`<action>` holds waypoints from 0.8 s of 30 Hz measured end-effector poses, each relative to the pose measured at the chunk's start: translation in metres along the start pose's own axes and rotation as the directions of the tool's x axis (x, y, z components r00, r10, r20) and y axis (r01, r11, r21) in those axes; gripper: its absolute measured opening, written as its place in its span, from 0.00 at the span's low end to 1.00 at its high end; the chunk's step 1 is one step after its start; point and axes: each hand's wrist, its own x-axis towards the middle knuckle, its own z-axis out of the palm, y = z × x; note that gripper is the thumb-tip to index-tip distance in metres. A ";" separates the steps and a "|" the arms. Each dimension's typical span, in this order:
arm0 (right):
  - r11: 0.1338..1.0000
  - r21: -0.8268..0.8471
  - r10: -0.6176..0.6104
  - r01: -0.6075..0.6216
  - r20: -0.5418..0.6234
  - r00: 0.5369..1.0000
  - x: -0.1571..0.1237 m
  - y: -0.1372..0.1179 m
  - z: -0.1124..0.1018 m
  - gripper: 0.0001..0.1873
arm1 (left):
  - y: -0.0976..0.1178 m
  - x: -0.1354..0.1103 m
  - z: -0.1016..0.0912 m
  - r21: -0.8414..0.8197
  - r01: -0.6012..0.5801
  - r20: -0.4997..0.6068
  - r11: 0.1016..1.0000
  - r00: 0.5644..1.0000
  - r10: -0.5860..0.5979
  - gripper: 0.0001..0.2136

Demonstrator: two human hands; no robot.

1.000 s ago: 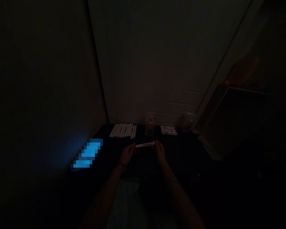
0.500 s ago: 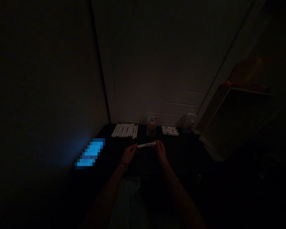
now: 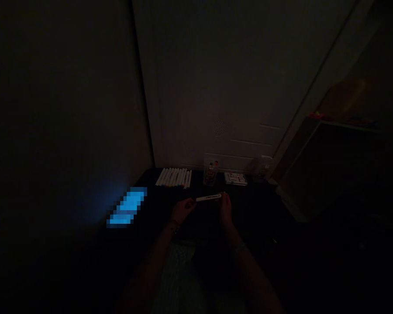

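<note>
A marker (image 3: pixel 208 197) is being held over a table (image 3: pixel 253 205), 1 end being pinched by the right hand (image 3: pixel 225 210); whether the other is being gripped by the left hand (image 3: pixel 183 209) cannot be told. In dim light, a drop is being risked by any loosened pinch.

Held marker (image 3: pixel 207 198) was white, dark-printed; marker row (image 3: pixel 173 177) was mostly white; glowing panel (image 3: pixel 128 206) was bright blue; tabletop (image 3: pixel 255 209) looked black.
</note>
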 end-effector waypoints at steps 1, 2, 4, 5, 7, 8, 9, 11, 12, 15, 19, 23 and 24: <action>1.000 -0.005 0.000 0.000 0.001 1.000 -0.001 0.000 0.000 0.19 | 0.000 0.000 0.001 0.008 0.005 -0.007 1.000 1.000 -0.005 0.14; 1.000 -0.014 -0.002 0.002 -0.001 1.000 -0.001 0.000 0.000 0.19 | -0.001 0.000 0.001 0.014 0.007 -0.013 1.000 1.000 -0.007 0.14; 0.999 -0.047 -0.013 0.013 -0.005 1.000 -0.002 0.000 0.001 0.19 | -0.002 0.000 0.002 0.028 0.005 -0.015 1.000 1.000 -0.005 0.13; 0.997 -0.069 -0.020 0.019 -0.010 1.000 -0.002 0.000 0.001 0.20 | -0.002 0.001 0.003 0.037 0.004 -0.014 0.999 1.000 -0.004 0.13; 0.992 -0.120 -0.032 0.031 -0.007 0.999 -0.003 -0.002 0.002 0.20 | -0.004 0.001 0.003 0.059 -0.002 -0.007 0.998 1.000 0.002 0.12; 0.988 -0.147 -0.041 0.041 0.001 0.999 -0.004 -0.002 0.003 0.20 | -0.005 0.001 0.004 0.069 -0.005 -0.007 0.998 1.000 0.005 0.11; 0.984 -0.170 -0.052 0.053 0.011 0.999 -0.005 -0.004 0.003 0.20 | -0.005 0.001 0.004 0.077 -0.007 -0.010 0.997 1.000 0.007 0.11; 0.978 -0.196 -0.073 0.077 0.030 0.997 -0.006 -0.006 0.003 0.20 | -0.006 0.001 0.004 0.083 -0.012 -0.015 0.996 1.000 0.013 0.10; 0.976 -0.200 -0.082 0.089 0.040 0.996 -0.007 -0.006 0.003 0.20 | -0.006 0.001 0.004 0.084 -0.012 -0.016 0.996 1.000 0.014 0.10; 0.977 -0.193 -0.085 0.093 0.045 0.995 -0.008 -0.006 0.003 0.20 | -0.004 0.001 0.004 0.090 0.016 -0.017 0.996 1.000 -0.015 0.10; 0.979 -0.191 -0.065 0.067 0.017 0.998 -0.005 -0.002 0.003 0.21 | -0.004 0.001 0.003 0.094 0.023 -0.015 0.995 1.000 -0.022 0.10; 0.977 -0.189 -0.084 0.095 0.067 0.994 -0.005 -0.001 0.003 0.20 | -0.005 0.001 0.003 0.096 0.005 -0.015 0.995 1.000 -0.003 0.10; 0.977 -0.189 -0.089 0.102 0.074 0.993 -0.005 -0.001 0.003 0.21 | -0.005 0.001 0.003 0.094 0.000 -0.012 0.996 1.000 0.001 0.10</action>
